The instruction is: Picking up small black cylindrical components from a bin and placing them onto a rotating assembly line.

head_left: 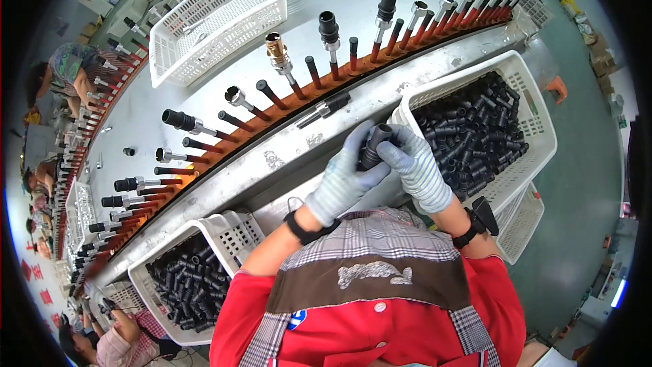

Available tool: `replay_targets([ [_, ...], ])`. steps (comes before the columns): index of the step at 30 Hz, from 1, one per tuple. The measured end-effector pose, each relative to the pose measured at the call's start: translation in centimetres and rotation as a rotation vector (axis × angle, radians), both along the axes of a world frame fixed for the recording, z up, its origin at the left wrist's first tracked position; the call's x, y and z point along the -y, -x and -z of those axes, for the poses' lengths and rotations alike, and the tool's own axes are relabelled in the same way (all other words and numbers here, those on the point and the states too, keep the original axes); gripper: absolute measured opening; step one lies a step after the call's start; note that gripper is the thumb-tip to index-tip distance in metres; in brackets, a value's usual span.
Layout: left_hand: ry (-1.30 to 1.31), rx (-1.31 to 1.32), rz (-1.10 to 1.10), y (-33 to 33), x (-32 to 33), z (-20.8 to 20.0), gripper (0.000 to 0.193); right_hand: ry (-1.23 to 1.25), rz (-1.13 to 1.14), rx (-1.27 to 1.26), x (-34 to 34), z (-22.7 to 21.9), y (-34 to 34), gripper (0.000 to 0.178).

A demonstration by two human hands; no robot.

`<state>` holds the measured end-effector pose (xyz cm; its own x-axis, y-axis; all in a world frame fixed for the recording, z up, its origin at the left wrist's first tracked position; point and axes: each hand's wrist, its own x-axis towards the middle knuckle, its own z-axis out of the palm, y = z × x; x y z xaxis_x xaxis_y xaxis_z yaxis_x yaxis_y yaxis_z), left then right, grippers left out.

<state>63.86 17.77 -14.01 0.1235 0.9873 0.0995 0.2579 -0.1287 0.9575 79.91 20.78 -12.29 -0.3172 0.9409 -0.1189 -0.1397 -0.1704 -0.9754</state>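
Both my hands wear pale knit gloves and meet in front of my chest. My left hand (343, 178) is wrapped round a short black tubular fitting (375, 144), its open end tilted up. From the other side, my right hand (420, 171) closes its thumb and fingers on the same fitting. Just beyond the hands, a black-and-silver fitting (324, 110) lies on the metal ledge. To the right, a white plastic basket (543, 137) is filled with loose black tubular fittings (475, 139).
A curved orange-brown rail (299, 90) carries upright rods, some topped with silver or black fittings and one gold-coloured piece (277, 53). Another white basket (234, 231) of black parts stands at left. A white crate (224, 20) sits beyond the rail. Other people work far left.
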Motion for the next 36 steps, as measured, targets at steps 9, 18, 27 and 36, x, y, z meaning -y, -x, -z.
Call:
replay_targets([
  [9,0.009,-0.047,0.097,-4.1,-4.2,0.5,0.067,-0.175,0.028,0.062,-1.4,0.8,-3.8,0.028],
  [18,-0.154,0.426,-0.232,-8.4,-19.4,-1.9,0.019,-0.524,0.187,0.357,-5.6,-0.2,-9.7,0.021],
  [27,-0.277,0.456,-0.271,-10.6,-31.6,-0.2,0.018,-0.419,0.237,0.317,-8.9,0.9,-13.8,0.017],
  [36,-0.318,0.336,-0.425,-5.2,-29.2,2.3,0.011,-0.485,0.23,0.26,-17.2,-2.1,-9.8,0.02],
])
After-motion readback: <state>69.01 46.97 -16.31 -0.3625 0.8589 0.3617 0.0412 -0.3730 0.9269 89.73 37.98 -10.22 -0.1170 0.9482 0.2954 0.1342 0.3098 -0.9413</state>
